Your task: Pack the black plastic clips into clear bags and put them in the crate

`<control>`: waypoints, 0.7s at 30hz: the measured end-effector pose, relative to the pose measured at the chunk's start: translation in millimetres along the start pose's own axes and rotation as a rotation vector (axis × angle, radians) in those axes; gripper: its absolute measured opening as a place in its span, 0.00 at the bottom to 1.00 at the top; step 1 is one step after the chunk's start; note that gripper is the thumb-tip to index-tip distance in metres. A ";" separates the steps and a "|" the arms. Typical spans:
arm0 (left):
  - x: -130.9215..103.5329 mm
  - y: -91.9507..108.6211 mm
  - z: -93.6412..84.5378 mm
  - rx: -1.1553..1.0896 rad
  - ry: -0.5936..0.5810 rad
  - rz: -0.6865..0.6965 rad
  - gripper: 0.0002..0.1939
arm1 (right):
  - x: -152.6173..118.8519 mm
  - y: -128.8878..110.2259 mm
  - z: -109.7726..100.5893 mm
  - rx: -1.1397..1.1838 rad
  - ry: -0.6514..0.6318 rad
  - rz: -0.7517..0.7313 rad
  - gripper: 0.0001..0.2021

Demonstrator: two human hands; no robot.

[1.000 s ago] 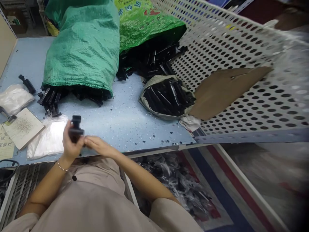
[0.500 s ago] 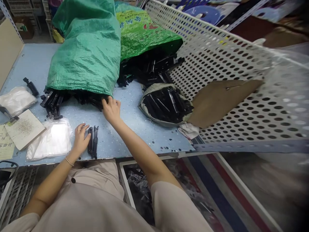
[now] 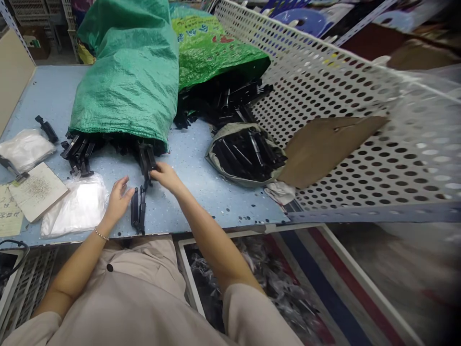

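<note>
My right hand [image 3: 163,177] is closed on black plastic parts [image 3: 147,158] at the mouth of the green woven sack [image 3: 124,81]. These parts stick out of the sack toward me; how many I grip cannot be made out. Fingers apart and holding nothing, my left hand [image 3: 119,199] hovers by the table's front edge. Just right of it, a pair of long black parts [image 3: 138,210] lies side by side on the blue table [image 3: 201,192]. More black parts [image 3: 79,153] spill from the sack's left corner.
Clear plastic bags [image 3: 77,204] lie left of my left hand, beside a white tile [image 3: 38,192]. Farther right, a grey bag [image 3: 248,154] full of black parts leans near a perforated white panel [image 3: 342,96]. Behind it, a printed green sack [image 3: 216,53] holds more.
My right hand has drawn back toward me from the sack's mouth, pulling black parts partly out. My left hand has shifted only slightly.
</note>
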State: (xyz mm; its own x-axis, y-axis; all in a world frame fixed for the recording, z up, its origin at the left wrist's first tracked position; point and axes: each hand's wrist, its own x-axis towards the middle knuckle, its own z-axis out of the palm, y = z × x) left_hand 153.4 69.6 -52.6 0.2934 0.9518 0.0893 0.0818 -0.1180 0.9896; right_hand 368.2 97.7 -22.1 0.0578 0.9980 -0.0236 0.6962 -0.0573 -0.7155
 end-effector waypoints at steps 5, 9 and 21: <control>-2.3 34.8 4.9 -0.265 -0.060 -0.065 0.33 | -66.4 -33.6 9.3 0.406 -0.315 -0.185 0.16; -17.7 52.0 1.2 -0.243 -0.109 -0.179 0.36 | -71.9 -50.8 6.1 0.170 0.128 -0.187 0.21; -10.2 46.7 -11.6 -0.173 0.036 -0.232 0.33 | -100.3 -41.2 60.0 -0.005 -0.041 -0.340 0.26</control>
State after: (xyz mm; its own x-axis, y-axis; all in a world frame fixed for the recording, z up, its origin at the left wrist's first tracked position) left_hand 143.2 57.7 -6.0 0.2514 0.9575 -0.1413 -0.0213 0.1514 0.9882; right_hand 290.8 1.5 -32.1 -0.2066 0.9603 0.1877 0.6742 0.2787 -0.6839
